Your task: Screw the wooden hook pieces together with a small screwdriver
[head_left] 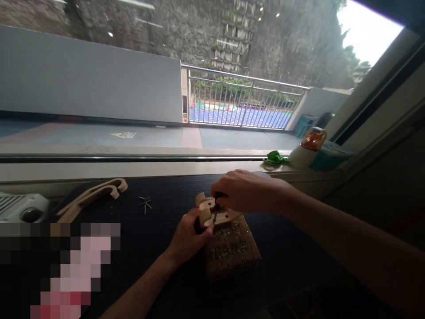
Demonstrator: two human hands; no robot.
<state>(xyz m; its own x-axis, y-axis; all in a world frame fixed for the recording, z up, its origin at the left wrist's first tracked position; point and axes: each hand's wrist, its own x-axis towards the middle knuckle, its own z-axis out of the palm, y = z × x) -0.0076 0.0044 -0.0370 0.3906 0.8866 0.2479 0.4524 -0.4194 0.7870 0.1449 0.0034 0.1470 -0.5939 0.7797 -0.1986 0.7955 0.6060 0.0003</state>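
Note:
My right hand (249, 190) is closed around the dark handle of a screwdriver (218, 199), its thin shaft pointing down at a pale curved wooden piece (219, 220). Small dark holes show in the wood. My left hand (188, 231) grips the hooked end of that piece from the left, fingers wrapped over it. Another hooked end lies just behind. Under them is a thick brown wooden block (232, 252), its top strewn with shavings or bits. Whether the screwdriver tip sits in a screw cannot be made out.
Several loose screws (145, 204) lie on the dark table (159, 248). Left of them are more curved wooden pieces (96, 195) and a white appliance (25, 206). On the sill stand a white-and-orange bottle (303, 153) and a green cloth (275, 157). The lower left is pixelated.

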